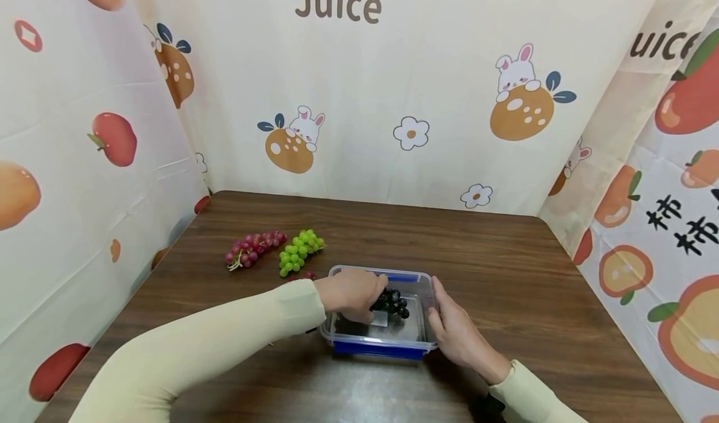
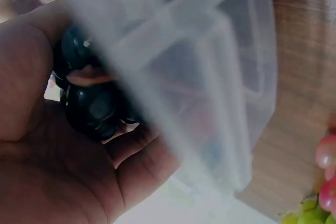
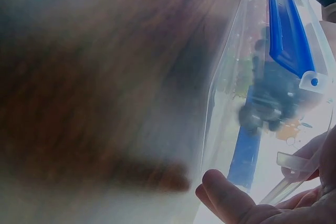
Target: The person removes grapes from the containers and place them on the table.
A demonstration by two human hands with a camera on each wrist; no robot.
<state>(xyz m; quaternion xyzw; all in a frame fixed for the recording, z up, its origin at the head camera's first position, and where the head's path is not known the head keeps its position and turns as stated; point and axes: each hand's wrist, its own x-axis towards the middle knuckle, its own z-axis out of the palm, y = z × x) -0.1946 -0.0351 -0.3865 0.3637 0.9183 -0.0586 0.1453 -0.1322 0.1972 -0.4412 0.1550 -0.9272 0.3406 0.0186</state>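
Observation:
A clear plastic food container [image 1: 373, 346] with blue clips stands on the wooden table, its top uncovered. My left hand [image 1: 355, 292] reaches over the rim into it and holds a bunch of black grapes [image 1: 395, 303] low inside. In the left wrist view the dark grapes [image 2: 92, 100] lie against the curled fingers, partly hidden behind the blurred plastic wall. At the container's right side, my right hand [image 1: 462, 326] grips the wall near the rim. Through the clear side in the right wrist view, the black grapes [image 3: 270, 103] look hazy.
Bunches of red grapes [image 1: 255, 248] and green grapes [image 1: 300, 252] lie on the table [image 1: 477, 248] behind and left of the container. More red grapes [image 1: 309, 275] peek out beside my left forearm. Fruit-printed cloth [image 1: 365, 86] surrounds the table at the back and sides.

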